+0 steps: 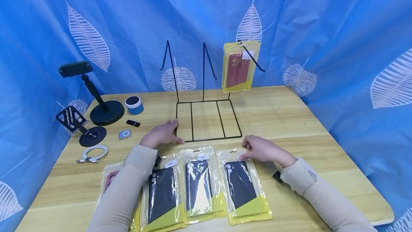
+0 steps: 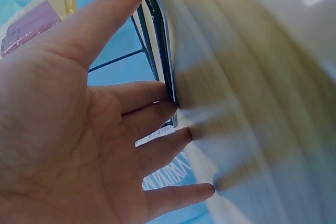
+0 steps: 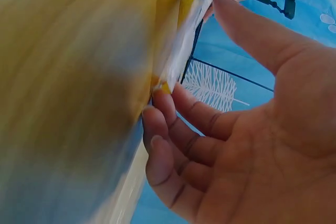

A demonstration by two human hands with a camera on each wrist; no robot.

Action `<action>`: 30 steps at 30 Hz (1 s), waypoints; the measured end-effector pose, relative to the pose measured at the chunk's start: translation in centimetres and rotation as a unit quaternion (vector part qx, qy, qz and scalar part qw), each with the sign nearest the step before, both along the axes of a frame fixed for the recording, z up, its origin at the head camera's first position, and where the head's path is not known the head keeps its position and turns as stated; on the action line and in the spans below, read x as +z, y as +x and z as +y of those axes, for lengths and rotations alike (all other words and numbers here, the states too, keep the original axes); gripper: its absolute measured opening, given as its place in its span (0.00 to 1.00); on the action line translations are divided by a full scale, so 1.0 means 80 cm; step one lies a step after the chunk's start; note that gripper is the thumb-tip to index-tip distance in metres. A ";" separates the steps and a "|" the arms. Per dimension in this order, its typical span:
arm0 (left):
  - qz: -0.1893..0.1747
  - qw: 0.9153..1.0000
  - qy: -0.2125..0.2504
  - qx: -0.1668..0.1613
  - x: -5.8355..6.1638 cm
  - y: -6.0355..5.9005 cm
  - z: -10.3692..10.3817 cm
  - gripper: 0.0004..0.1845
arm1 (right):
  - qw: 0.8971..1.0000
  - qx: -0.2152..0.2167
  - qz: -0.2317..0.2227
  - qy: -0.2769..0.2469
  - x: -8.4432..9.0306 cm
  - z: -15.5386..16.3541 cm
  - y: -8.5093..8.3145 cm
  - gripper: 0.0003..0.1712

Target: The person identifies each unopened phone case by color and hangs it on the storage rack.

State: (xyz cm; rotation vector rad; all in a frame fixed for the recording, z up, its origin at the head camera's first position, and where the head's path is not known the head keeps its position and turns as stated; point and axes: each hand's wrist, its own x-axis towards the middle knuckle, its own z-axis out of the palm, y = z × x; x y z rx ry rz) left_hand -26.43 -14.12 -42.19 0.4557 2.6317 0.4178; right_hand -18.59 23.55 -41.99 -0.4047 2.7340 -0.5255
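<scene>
My left hand [image 1: 163,132] is at the front left corner of a black wire display rack [image 1: 209,139], with fingers spread and fingertips at its base wire. My right hand [image 1: 262,148] touches the top right corner of a packaged dark phone case [image 1: 239,183], thumb and fingertips apart at the pouch edge [image 3: 167,85]. To its left lie a second packaged dark phone case [image 1: 198,185] and a third packaged dark phone case [image 1: 163,192]. A packaged pink phone case [image 1: 109,180] is partly hidden under my left forearm. Packaged red phone cases [image 1: 238,69] hang on the rack's right hook.
At the left stand a tall black phone stand [image 1: 107,112], a smaller black stand [image 1: 92,136] and a blue round container [image 1: 134,105]. Near them lie a black USB stick [image 1: 133,123], a small silver player [image 1: 124,134] and a coiled white cable [image 1: 95,152]. A blue curtain [image 1: 135,20] hangs behind the table.
</scene>
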 end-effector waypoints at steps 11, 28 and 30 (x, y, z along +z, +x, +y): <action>-0.003 1.000 0.002 0.004 0.003 0.003 0.000 0.55 | 1.000 0.029 0.003 -0.005 -0.003 0.009 -0.002 0.10; 0.001 1.000 0.004 0.002 -0.001 0.001 0.001 0.55 | 0.884 0.015 0.121 -0.451 0.082 0.037 0.000 0.04; 0.001 1.000 0.006 0.002 0.000 0.001 0.000 0.56 | 0.843 0.015 0.184 -0.505 0.098 0.032 -0.002 0.08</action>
